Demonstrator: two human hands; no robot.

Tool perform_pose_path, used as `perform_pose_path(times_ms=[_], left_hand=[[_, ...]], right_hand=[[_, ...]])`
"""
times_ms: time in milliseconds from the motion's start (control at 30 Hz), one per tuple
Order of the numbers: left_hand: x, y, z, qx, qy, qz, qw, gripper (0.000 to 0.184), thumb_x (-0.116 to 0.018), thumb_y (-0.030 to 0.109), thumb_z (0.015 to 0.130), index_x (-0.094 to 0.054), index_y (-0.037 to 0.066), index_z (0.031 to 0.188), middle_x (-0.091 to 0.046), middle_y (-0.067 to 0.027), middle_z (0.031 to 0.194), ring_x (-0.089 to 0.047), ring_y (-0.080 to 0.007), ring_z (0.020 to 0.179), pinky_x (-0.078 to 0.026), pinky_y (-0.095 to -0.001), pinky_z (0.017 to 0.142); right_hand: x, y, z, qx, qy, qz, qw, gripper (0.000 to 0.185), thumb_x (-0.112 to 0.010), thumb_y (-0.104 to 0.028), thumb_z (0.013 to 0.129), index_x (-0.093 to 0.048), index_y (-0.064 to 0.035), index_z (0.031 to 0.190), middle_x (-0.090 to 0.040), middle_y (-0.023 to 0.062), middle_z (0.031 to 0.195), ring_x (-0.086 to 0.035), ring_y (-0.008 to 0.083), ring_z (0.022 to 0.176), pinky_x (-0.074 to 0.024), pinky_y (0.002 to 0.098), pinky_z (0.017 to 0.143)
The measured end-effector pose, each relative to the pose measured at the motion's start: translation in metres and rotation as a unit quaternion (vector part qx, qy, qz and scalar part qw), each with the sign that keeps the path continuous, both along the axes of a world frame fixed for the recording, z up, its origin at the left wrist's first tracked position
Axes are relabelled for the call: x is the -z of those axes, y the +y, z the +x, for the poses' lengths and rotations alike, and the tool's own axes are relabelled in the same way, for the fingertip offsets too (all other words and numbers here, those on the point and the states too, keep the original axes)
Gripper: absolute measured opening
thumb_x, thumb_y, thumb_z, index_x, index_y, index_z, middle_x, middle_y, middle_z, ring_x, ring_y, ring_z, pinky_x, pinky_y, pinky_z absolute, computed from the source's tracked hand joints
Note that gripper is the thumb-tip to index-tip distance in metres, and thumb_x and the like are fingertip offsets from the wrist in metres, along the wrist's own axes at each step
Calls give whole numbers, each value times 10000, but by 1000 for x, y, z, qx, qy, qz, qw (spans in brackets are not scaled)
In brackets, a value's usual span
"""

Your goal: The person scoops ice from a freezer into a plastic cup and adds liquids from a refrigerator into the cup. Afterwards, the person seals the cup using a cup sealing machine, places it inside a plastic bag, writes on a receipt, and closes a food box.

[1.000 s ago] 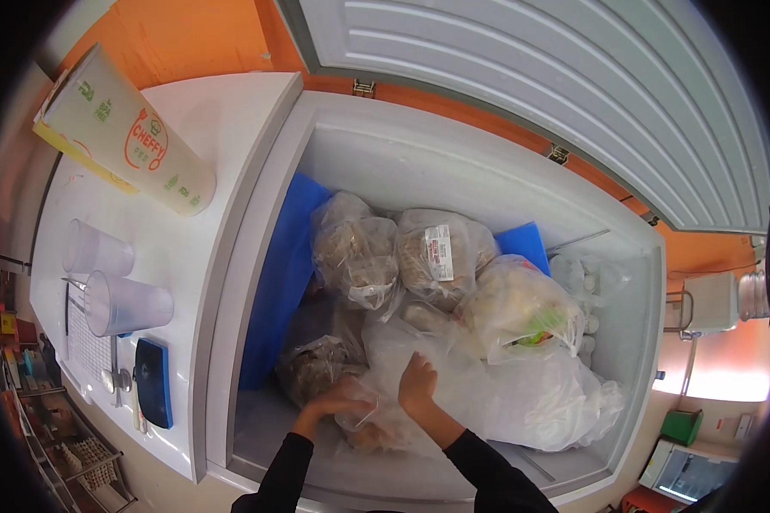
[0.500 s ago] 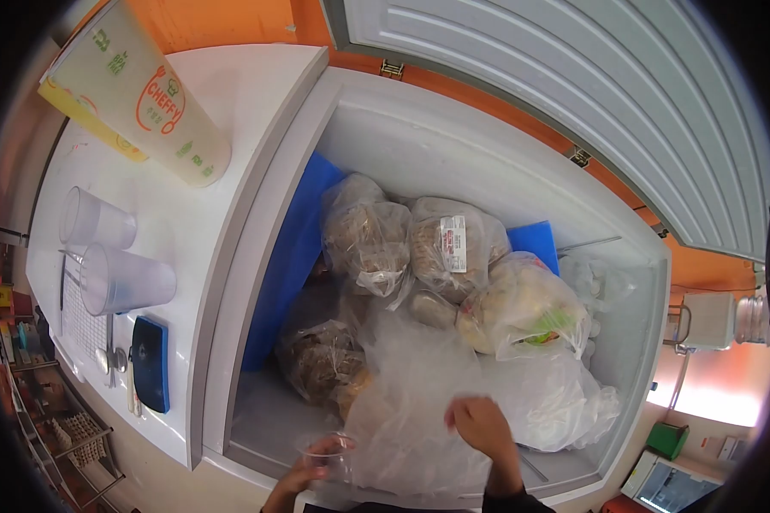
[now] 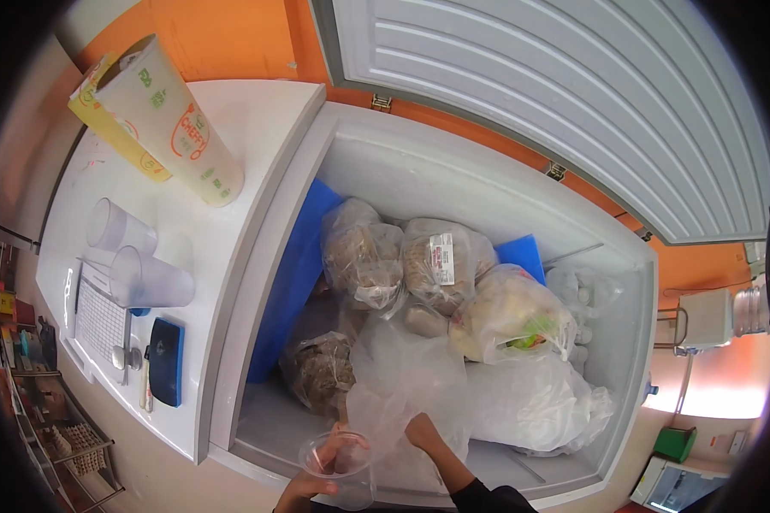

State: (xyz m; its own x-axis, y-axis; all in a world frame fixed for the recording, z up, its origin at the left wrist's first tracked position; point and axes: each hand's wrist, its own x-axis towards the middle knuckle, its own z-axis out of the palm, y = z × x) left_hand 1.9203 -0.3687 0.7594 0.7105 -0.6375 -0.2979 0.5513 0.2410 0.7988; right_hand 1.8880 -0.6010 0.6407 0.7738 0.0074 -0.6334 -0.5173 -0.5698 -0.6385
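Observation:
My left hand (image 3: 306, 487) is wrapped round a clear plastic cup (image 3: 361, 489), its round rim tilted up towards me at the near wall of a chest freezer. My right hand (image 3: 423, 433) is closed against a large translucent plastic bag (image 3: 406, 363), pinching its film. The fingertips are partly hidden by the bag, and its contents are hard to make out. To the right of this hand lies a white plastic bag (image 3: 522, 402). Behind it rests a bag (image 3: 509, 316) with pale contents and a green and red print.
Bags of brown food (image 3: 364, 256), one labelled bag (image 3: 441, 261) and blue panels (image 3: 287, 291) fill the white freezer (image 3: 488, 184). Its lid (image 3: 565, 94) stands raised. On the left ledge are a CHEFFY roll (image 3: 188, 137), two plastic cups (image 3: 154, 278), a phone (image 3: 167, 363) and spoons.
My right hand has moved left onto the translucent bag. My left hand has brought the cup slightly right, and the cup shows more clearly. The camera view has shifted a little.

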Motion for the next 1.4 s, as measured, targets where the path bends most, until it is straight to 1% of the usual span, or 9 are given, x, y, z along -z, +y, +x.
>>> perform_pose_path(times_ms=[133,267,367,467,600,700,900,1100,1400], left_hand=[[9,17,7,58,-81,100,990,772,-743,467,642,-486,59,1244,-433,-103,1260,-342,-244,1210,-243,-401,1021],[3,4,37,15,-11,227,974,673,-816,414,633,-552,122,1180,-357,-146,1378,-261,-310,1300,-186,-483,1071],[-49,-14,75,-21,-341,473,812,622,-820,467,592,-621,167,1099,-206,-191,1483,-127,-433,1370,-70,-530,1104],[-55,-48,102,111,-441,361,814,614,-814,528,573,-645,195,1060,-68,-234,1527,17,-488,1387,-22,-555,1105],[60,-105,114,297,-439,423,735,590,-753,578,645,-668,140,1031,-161,-269,1489,-30,-490,1383,-46,-530,1116],[118,-104,128,345,-186,308,867,534,-729,539,706,-680,114,1025,-359,-240,1391,-235,-413,1357,-185,-454,1110],[131,-100,109,204,-96,129,966,477,-750,361,748,-622,78,1109,-578,-102,1168,-480,-221,1191,-337,-346,1016],[100,-78,77,111,-111,115,981,465,-760,249,743,-589,65,1134,-575,-77,1170,-513,-209,1134,-364,-342,987],[49,-65,68,95,-38,134,986,581,-734,367,686,-597,52,1155,-561,-95,1201,-500,-213,1153,-354,-331,978]], right_hand=[[56,-22,-7,257,-237,81,933,261,-472,-134,869,-582,68,993,-591,263,938,-561,398,935,-446,419,832],[12,-55,63,80,-243,-81,963,194,-468,-92,856,-588,41,931,-589,261,933,-556,413,936,-440,451,808],[40,-47,81,-32,-236,-142,961,168,-491,-60,827,-605,18,922,-588,257,941,-555,417,926,-441,459,820],[51,-29,83,-192,-47,-202,959,192,-511,-49,808,-614,4,962,-588,262,977,-556,416,923,-442,460,849],[61,-18,91,-133,-71,-192,970,205,-515,-53,808,-614,2,979,-589,258,991,-561,407,923,-443,456,853],[54,-29,98,-76,-93,-184,976,215,-518,-57,808,-613,0,992,-590,256,1001,-565,400,923,-444,452,855],[65,-32,99,-2,-93,-195,976,237,-524,-64,807,-612,-2,1019,-592,250,1020,-573,386,923,-445,445,860],[96,-8,132,31,-70,-216,973,260,-531,-71,807,-611,-5,1045,-593,244,1040,-580,373,923,-447,439,866],[122,10,153,46,-61,-228,971,296,-540,-82,806,-609,-9,1085,-595,235,1070,-591,352,923,-450,429,873]])
